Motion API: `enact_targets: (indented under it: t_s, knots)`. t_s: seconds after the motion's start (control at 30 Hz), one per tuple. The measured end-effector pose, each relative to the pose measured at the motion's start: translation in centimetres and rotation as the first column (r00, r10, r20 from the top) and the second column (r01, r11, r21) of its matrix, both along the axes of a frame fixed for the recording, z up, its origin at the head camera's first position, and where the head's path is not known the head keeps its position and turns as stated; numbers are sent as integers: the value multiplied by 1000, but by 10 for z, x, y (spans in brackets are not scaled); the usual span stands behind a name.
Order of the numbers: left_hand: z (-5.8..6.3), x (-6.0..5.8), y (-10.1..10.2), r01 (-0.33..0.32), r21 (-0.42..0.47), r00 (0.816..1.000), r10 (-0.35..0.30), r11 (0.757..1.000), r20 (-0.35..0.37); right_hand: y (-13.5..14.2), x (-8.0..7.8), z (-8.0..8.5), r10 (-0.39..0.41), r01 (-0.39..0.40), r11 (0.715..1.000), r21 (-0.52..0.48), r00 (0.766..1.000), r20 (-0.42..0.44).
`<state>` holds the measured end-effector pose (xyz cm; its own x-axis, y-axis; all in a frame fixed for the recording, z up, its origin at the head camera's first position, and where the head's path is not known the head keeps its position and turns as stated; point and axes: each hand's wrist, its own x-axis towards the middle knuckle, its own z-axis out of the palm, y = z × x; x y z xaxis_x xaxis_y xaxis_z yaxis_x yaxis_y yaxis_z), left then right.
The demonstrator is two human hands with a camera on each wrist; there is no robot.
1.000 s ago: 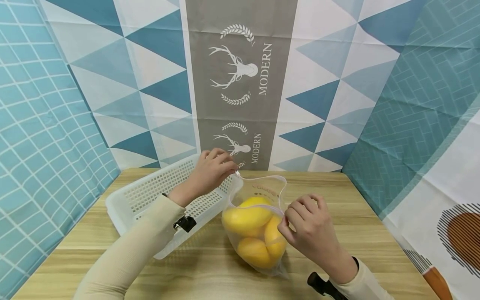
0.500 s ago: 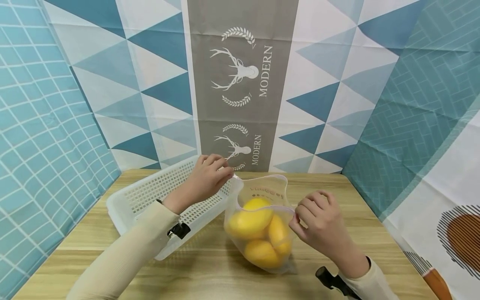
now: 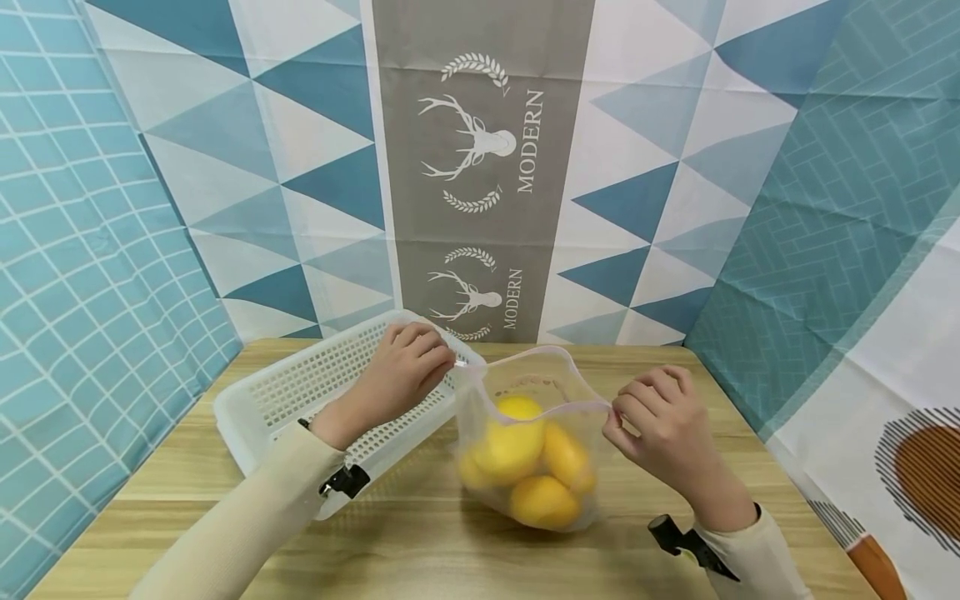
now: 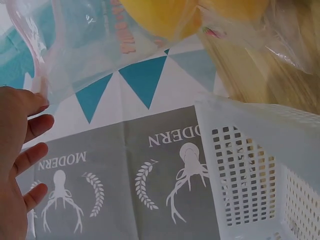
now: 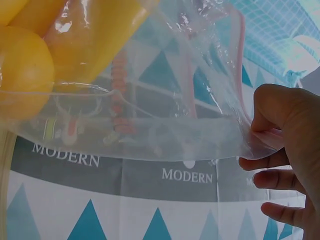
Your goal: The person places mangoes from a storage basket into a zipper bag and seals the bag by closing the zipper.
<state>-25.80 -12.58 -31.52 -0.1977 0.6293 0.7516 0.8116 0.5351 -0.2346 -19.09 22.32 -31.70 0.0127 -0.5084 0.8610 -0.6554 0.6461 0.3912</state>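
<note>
A clear zip bag [image 3: 480, 417] with a pink-edged mouth hangs between my two hands, its mouth spread wide. Several yellow-orange mangoes [image 3: 545, 502] lie in its lower part. At the left corner, my left hand [image 3: 405, 367] pinches the bag by its white slider [image 4: 39, 85] between thumb and forefinger. My right hand [image 3: 663, 425] grips the opposite top corner, with thumb and forefinger closed on the film in the right wrist view. Printed lettering [image 5: 121, 95] shows on the bag's side.
Behind and below my left forearm stands a white perforated plastic basket [image 3: 300, 375], set at an angle on the wooden table [image 3: 405, 550]. Patterned cloth hangings [image 3: 480, 167] enclose the table at the back and both sides.
My right hand has moved right and slightly up, while my left has shifted left and down. The bag's mouth is pulled wider, and the mangoes have swung right with the bag.
</note>
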Motion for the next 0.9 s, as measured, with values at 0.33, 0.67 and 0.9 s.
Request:
enact_targets:
  t_s: [0.33,0.67,0.9]
  knots:
    - [-5,8,1,6,41,999,-3,999,-53,20,-17,-3,2,-1,1000,-31,999,38]
    - [-10,15,-2,-6,45,999,8,999,-52,32,-30,-9,6,-3,998,-56,998,59]
    - [-15,17,-4,-16,76,996,22,997,-83,37,-37,-15,16,-12,997,-76,998,53]
